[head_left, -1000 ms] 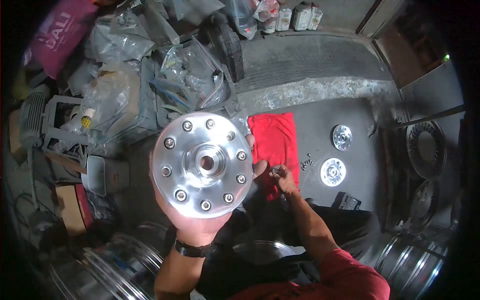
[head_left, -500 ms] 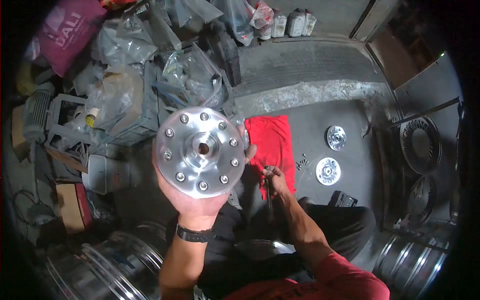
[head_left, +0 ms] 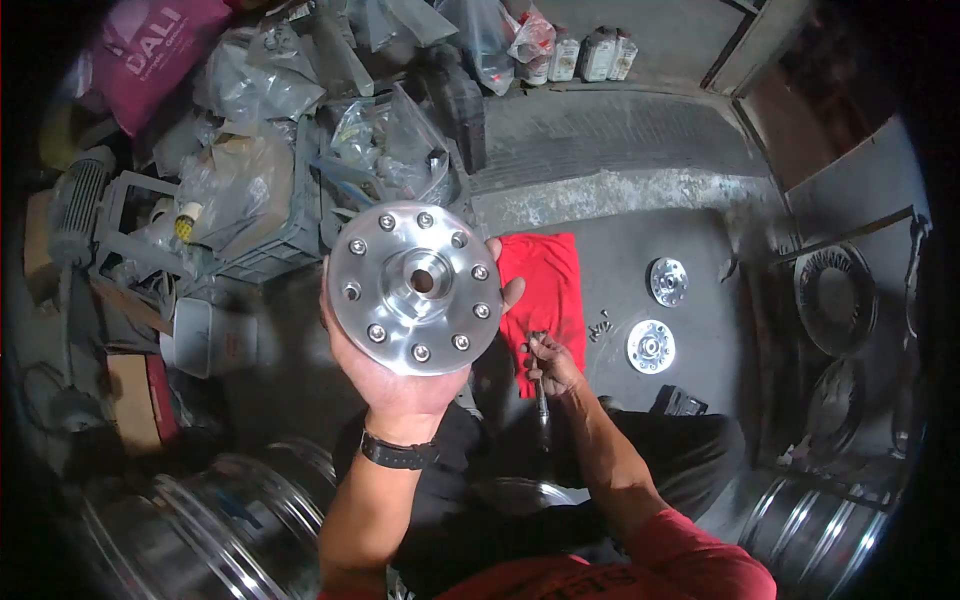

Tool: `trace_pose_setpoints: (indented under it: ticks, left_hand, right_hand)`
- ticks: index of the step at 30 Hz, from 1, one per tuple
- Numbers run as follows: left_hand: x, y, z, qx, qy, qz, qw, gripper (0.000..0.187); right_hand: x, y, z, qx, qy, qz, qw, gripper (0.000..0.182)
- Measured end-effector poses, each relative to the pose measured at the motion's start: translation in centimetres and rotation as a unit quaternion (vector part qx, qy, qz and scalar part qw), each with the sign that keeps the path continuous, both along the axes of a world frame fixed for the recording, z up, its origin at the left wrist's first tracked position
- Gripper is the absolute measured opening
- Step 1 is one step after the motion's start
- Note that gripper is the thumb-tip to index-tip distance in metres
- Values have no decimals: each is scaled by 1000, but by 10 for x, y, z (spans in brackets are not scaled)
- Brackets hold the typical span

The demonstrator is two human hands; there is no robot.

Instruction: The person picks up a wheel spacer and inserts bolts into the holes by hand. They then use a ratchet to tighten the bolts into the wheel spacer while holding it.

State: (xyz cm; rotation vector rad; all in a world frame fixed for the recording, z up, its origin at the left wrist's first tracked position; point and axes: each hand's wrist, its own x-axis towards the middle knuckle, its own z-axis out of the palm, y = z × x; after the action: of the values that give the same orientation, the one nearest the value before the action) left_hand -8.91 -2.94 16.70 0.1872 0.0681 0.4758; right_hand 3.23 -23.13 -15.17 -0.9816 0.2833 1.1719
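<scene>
From the head camera, the left hand (head_left: 395, 385) was raised in front of the person, palm up, with its fingers wrapped around the edge of a round metal disc (head_left: 415, 288). The disc faced the camera, showing a raised hub with a hole in the middle and a ring of bolts around it. A dark watch (head_left: 398, 453) sat on that wrist.

Lower and to the right, the right hand (head_left: 553, 365) was closed around a slim dark tool (head_left: 541, 390), which pointed down toward the person's lap. That hand lay just at the lower edge of a red cloth (head_left: 540, 280) spread on the concrete floor (head_left: 640, 240).

Well to the right of the cloth, two smaller metal discs (head_left: 660, 312) lay on the floor, one above the other, with a few loose bolts (head_left: 601, 324) between them and the cloth. Chrome wheel rims (head_left: 215, 525) stood at the lower left, and more rims at the right edge. Plastic bags (head_left: 385, 145) and clutter were piled behind the held disc.
</scene>
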Motion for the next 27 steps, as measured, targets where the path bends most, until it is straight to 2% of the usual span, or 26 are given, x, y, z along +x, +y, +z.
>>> trace_pose_setpoints:
  ticks: [2,3,5,6,8,11,15,17,20,23,27]
  left_hand:
    - [0,-1,2,-13,11,11,1000,77]
    - [0,-1,2,-13,8,13,1000,77]
    - [2,-3,5,-46,2,21,999,78]
    - [2,-4,7,-48,-2,25,999,78]
    - [2,-4,10,-57,29,19,998,79]
    - [3,-4,8,-35,9,18,999,81]
    - [2,-4,5,-34,-17,21,999,83]
    - [1,-2,5,-34,-14,21,999,84]
    - [1,-1,1,-35,-22,19,999,85]
    - [2,-2,0,-31,-35,19,999,86]
    - [5,-5,5,-22,-3,24,999,87]
  right_hand:
    - [4,-7,8,113,46,7,992,20]
    - [5,-8,15,112,44,9,993,20]
    - [8,-8,30,216,63,32,974,27]
    - [9,-9,33,215,61,37,974,27]
    - [11,-9,39,309,74,37,948,36]
    - [15,-6,62,343,63,72,934,44]
    - [17,-3,79,353,45,91,930,48]
    - [16,-1,90,309,14,114,944,45]
    - [16,-3,85,300,4,130,945,38]
    - [10,1,104,260,-31,113,959,34]
    - [15,-2,94,292,-25,153,944,33]
